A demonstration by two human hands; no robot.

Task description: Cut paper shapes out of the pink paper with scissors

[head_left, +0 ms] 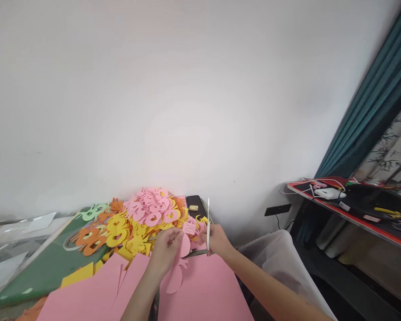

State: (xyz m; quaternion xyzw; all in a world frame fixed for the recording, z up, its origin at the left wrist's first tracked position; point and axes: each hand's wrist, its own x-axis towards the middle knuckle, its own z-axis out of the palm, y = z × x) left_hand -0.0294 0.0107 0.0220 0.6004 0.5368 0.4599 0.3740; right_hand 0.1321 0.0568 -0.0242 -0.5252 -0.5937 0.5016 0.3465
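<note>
My left hand [167, 250] pinches a pink paper cut-out [185, 246] with a rounded edge, and a curved pink strip hangs below its fingers. Just to the right, my right hand [218, 240] is closed around a slim white tool [208, 232] held upright; its exact kind is unclear. Pink paper pieces with cut slots [190, 226] lie between the two hands, partly hidden by the fingers. Under both hands spread large pink sheets [205, 290], the left one slit near its upper edge [100, 294].
Behind my hands is a heap of pink cut-outs [150, 206], with yellow [116, 229] and orange ones [90, 238] beside it. A black phone [195, 203] lies near the wall. A green mat [43, 263] stretches left. At right stands a red-edged table [321, 198] with cables and a black bag.
</note>
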